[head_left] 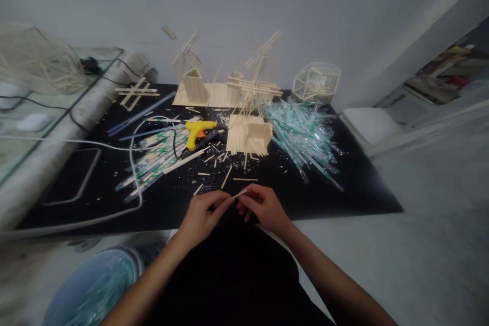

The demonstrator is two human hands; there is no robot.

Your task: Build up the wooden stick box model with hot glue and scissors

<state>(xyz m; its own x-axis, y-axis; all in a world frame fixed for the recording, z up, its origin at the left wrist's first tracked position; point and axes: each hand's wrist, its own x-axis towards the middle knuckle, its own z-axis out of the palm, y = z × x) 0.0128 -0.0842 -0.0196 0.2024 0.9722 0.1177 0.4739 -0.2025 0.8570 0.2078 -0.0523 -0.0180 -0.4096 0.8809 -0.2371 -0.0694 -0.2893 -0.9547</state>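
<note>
Between my two hands, at the front edge of the black table (313, 204), is a short wooden stick (240, 193). My left hand (204, 214) pinches one end between thumb and fingers. The other end sits in the closed fingertips of my right hand (263, 206). Just beyond them lie loose stick pieces (226, 177) and small scraps. A wooden model with a square base (235, 132) stands farther back, sticks heaped on it beside a box-like part. To its left, a yellow glue gun (198, 130) rests on wrapped chopsticks (153, 155).
Empty-looking clear wrappers (305, 132) are piled at the right. More stick models (194, 86) line the wall. A white cable (136, 183) loops across the left side. A bin (95, 285) with wrappers stands below left; a white stool (362, 125) is at the right.
</note>
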